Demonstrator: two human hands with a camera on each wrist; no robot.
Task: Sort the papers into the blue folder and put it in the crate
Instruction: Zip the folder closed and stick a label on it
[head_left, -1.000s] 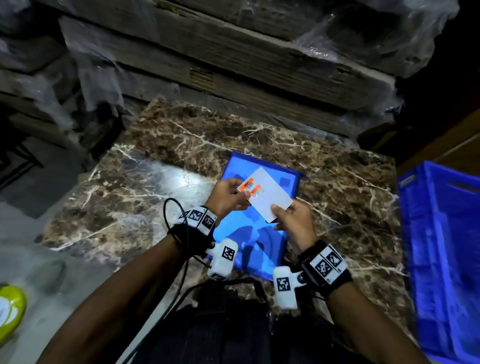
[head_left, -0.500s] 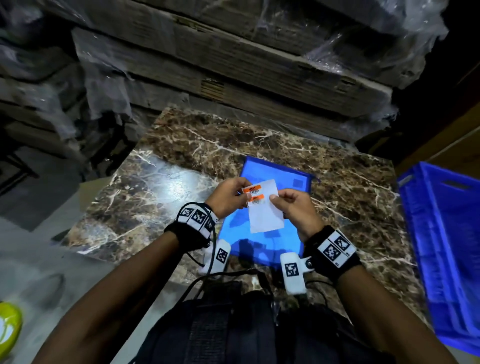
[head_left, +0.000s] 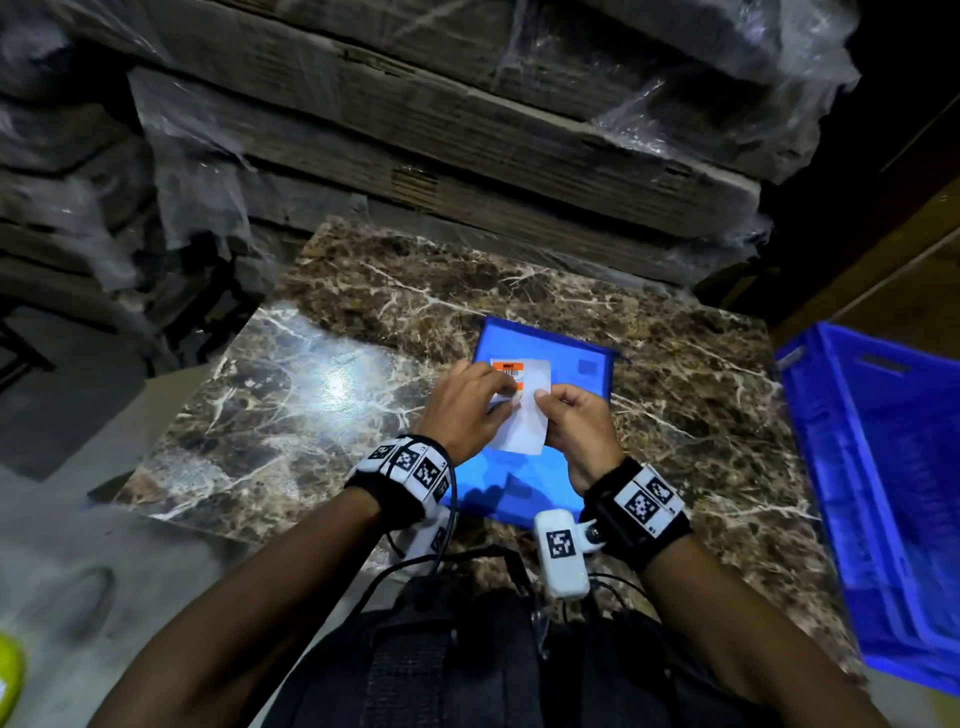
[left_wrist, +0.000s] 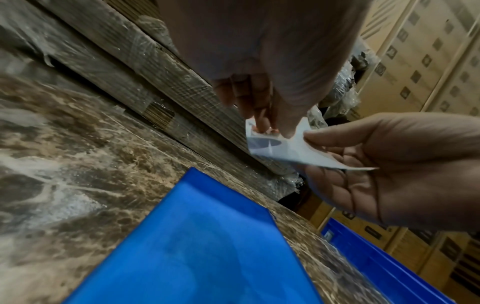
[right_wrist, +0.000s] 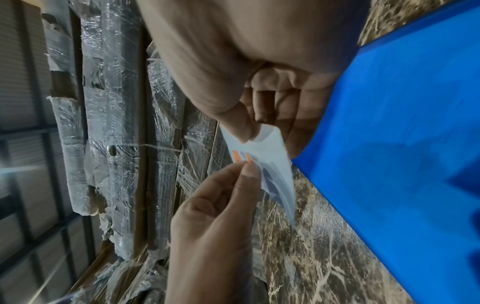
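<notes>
A small white paper with orange labels near its top is held in the air above the blue folder, which lies flat on the marble table. My left hand pinches the paper's left edge at the labels. My right hand pinches its right edge. The left wrist view shows the paper between both hands, over the folder. In the right wrist view the paper curves between the thumbs, beside the folder. A blue crate stands to the table's right.
Stacks of plastic-wrapped cardboard rise right behind the table's far edge. The crate sits below the table's right side. A yellow-green object lies on the grey floor at the lower left.
Both hands turned the paper from tilted to upright over the folder and came closer together. My left fingers now cover part of the orange labels.
</notes>
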